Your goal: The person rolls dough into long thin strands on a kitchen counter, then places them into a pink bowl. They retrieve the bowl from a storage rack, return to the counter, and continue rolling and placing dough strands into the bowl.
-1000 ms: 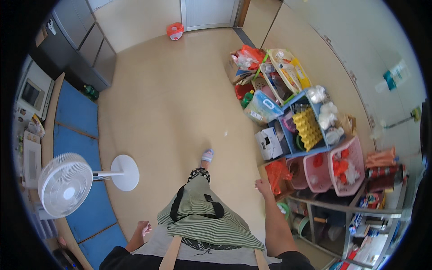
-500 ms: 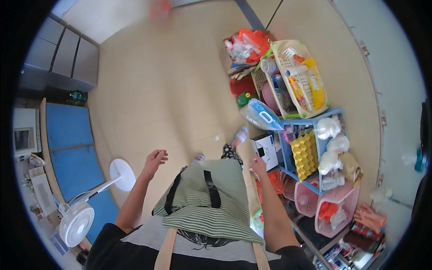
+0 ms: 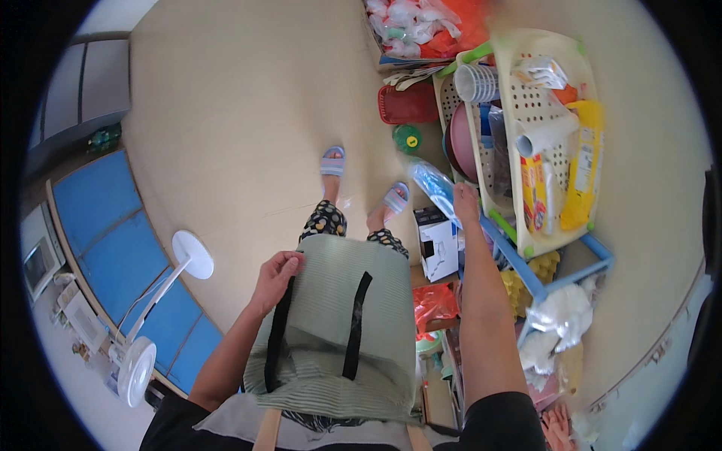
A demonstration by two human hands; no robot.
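Note:
My right hand [image 3: 465, 203] reaches forward, its fingers closed at the near end of a blue-and-white plastic package [image 3: 434, 184]. That package leans beside the cream rack; its gripped end is partly hidden by my hand. My left hand [image 3: 277, 279] is loosely curled at the left edge of a green striped apron [image 3: 327, 301] on my front, close to one of its black straps [image 3: 279, 338]. Nothing shows in the left fingers. Beneath the package stands a white-and-black box [image 3: 438, 252].
A cream basket rack [image 3: 519, 180] holds cups and yellow packets. Beside it are a blue frame [image 3: 519, 259], a red basin [image 3: 408, 103], a green bottle [image 3: 407, 138] and a carton of plastic bags [image 3: 406, 30]. A white fan [image 3: 137, 370] and blue cabinet [image 3: 113, 218] stand left.
My right hand has moved forward to the plastic package and closed on it. The left hand has come in against the apron. My view has shifted closer to the rack; my feet have stepped forward.

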